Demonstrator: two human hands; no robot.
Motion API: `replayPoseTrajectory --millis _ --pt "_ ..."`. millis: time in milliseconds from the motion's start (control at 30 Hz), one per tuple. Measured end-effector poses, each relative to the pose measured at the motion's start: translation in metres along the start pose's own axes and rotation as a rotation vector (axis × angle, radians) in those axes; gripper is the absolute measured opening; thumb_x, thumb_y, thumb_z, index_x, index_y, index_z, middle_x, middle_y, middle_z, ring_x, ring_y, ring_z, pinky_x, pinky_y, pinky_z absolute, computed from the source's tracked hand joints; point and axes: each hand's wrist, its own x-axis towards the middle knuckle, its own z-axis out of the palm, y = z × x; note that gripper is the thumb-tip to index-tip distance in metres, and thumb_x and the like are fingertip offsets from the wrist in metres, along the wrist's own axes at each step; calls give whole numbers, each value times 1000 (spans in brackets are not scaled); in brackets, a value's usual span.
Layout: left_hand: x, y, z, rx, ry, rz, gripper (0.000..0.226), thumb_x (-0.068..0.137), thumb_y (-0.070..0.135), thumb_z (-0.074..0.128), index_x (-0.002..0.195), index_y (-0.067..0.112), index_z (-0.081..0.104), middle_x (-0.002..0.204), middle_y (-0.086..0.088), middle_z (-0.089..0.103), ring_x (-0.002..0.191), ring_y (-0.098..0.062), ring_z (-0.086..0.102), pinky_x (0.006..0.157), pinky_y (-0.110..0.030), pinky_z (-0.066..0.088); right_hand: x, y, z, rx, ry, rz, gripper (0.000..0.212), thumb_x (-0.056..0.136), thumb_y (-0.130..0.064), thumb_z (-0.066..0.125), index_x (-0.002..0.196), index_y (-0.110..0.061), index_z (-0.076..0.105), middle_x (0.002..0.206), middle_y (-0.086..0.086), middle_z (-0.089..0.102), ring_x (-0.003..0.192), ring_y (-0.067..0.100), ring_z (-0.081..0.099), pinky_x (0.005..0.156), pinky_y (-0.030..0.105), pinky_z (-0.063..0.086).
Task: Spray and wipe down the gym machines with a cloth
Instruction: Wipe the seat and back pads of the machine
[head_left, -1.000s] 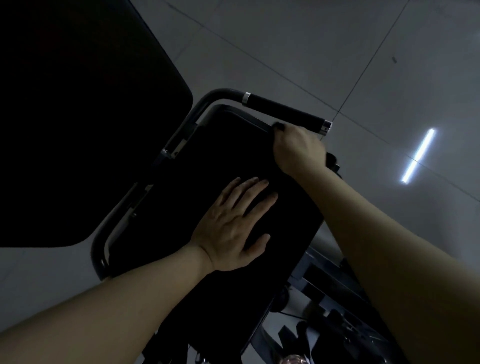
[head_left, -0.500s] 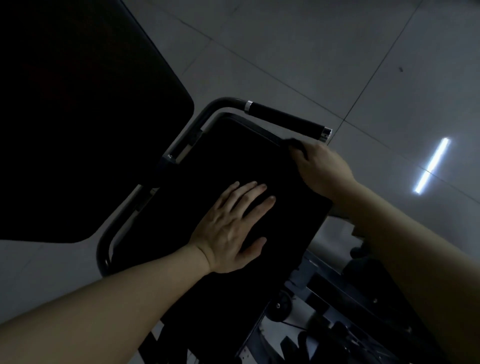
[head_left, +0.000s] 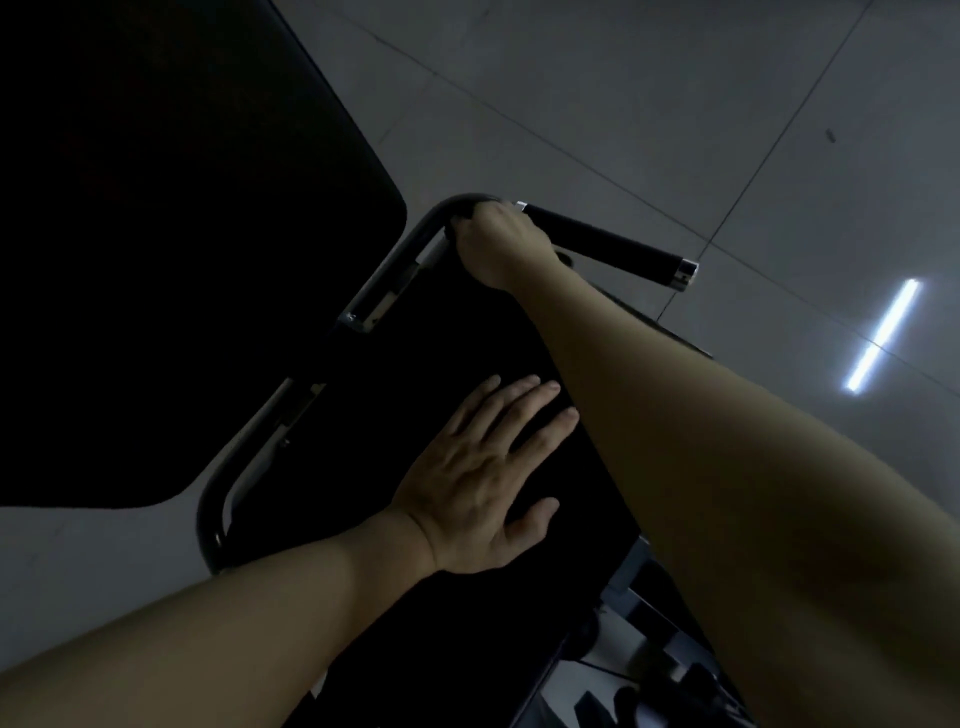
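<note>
**Two hands on a dark gym machine, cloth hard to make out**

Head view: the picture is very dim, and the black parts of the machine run together. A padded seat (head_left: 405, 374) fills the middle of the frame, reaching from the upper centre down to the bottom edge, where it is cut off. The left hand (head_left: 478, 483) lies flat on it just below centre, fingers straight and slightly spread, palm down, holding nothing.

The right hand (head_left: 501, 244) is at the seat's far corner, upper centre, where the black tube frame (head_left: 244, 457) bends. Its forearm crosses over the seat from the lower right. Its knuckles face the camera and its fingers fold away over the corner. A dark patch sits at the fingertips, but I cannot tell whether it is a cloth, the tube or shadow, nor what the hand is clamped on.

A black grip (head_left: 602, 241) runs right from that hand to a shiny end cap (head_left: 685, 273). A second large black pad (head_left: 182, 234) fills the upper left, cut off by the frame edges. Grey floor tiles (head_left: 623, 78) show behind, with a bright light streak (head_left: 883, 335) at the right. Machine parts (head_left: 649, 670) at the lower right are too dark to make out.
</note>
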Motion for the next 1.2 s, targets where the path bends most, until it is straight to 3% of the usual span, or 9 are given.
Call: replayPoseTrajectory --millis 133,300,467,600,700,800,933,1033,1200 --pt "0 1 0 8 -32 -6 79 92 52 51 160 22 27 167 -6 21 156 -24 15 127 -47 12 -19 22 -12 15 -5 -35 42 105 -39 36 130 -12 56 132 15 56 117 36 55 83 37 42" --pt "0 0 -4 23 -49 15 75 96 55 47 160 19 30 167 -8 22 155 -26 17 125 -50 16 -123 110 -36 57 94 -26 33 104 -35 40 128 -22 59 113 13 62 102 32 60 77 35 45" --pt "0 1 -3 16 -60 -11 77 94 54 48 160 21 28 167 -6 22 156 -23 14 126 -48 14 -178 148 -44 -19 90 293 34 107 -33 32 81 -18 48 83 11 55 75 30 53 58 33 33" --pt "-1 -2 -1 -12 -26 10 75 96 54 47 160 19 31 166 -8 23 155 -26 17 125 -51 15 -121 95 -25 -198 124 320 38 103 -33 25 97 -12 56 91 14 52 79 30 49 66 37 36" --pt "-1 -2 0 2 -31 9 75 95 54 45 161 21 28 167 -6 21 155 -25 16 126 -49 13 -71 46 -21 -34 67 162 34 104 -29 27 108 -15 58 115 18 58 104 37 55 83 42 48" --pt "0 1 -2 5 -44 -16 78 92 53 49 161 22 27 167 -5 21 156 -23 14 127 -45 10 -36 17 -19 109 -17 68 38 108 -27 29 129 -9 56 130 19 55 119 38 52 95 41 45" --pt "0 1 -3 16 -65 -13 77 93 54 46 161 22 27 168 -5 21 156 -23 16 126 -48 13 -48 36 -29 156 -29 87 36 107 -33 36 116 -8 60 107 14 63 106 36 62 74 33 45" --pt "-1 -2 -4 15 -58 9 75 96 55 44 160 20 29 167 -7 21 155 -25 17 125 -50 15 -99 78 -38 103 9 106 38 107 -38 32 103 -13 60 109 18 66 98 36 63 79 39 50" --pt "1 0 -3 28 -66 1 76 95 56 45 160 21 27 167 -7 22 156 -24 15 125 -49 17 -167 130 -42 -39 128 369 43 104 -38 28 84 -13 57 81 13 61 66 27 56 56 33 39"
